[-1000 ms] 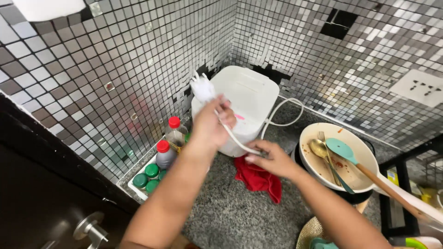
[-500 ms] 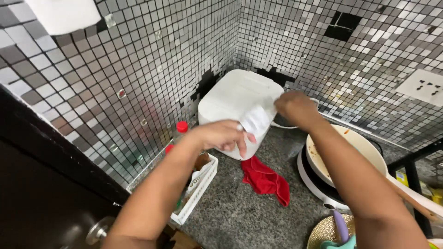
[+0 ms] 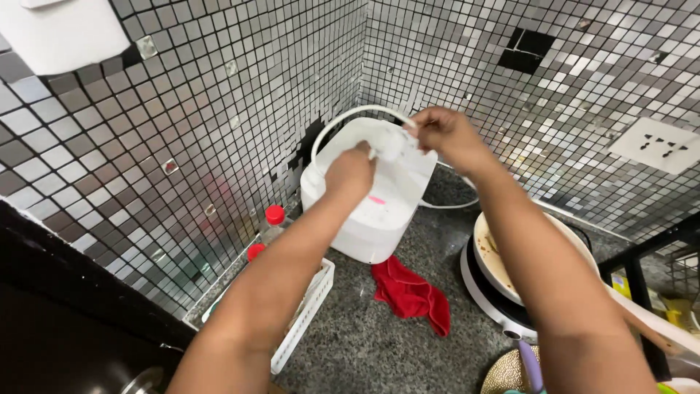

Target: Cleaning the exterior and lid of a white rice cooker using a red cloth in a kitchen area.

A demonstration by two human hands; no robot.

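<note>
Over the white rice cooker (image 3: 372, 204) in the mirrored-tile corner, my left hand (image 3: 350, 171) and right hand (image 3: 446, 135) are both clamped on its white power cord (image 3: 350, 117), mid-coiling. Next, I judge, another loop must be gathered without letting the bundle slip

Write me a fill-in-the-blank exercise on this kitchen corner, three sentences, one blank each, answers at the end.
1. Both hands, the left hand and the right hand, hold a white cord above a ____ appliance.
2. On the granite counter in front of the appliance lies a crumpled ____ cloth.
3. The bottles in the white basket have ____ caps.

Missing words: white; red; red
</note>
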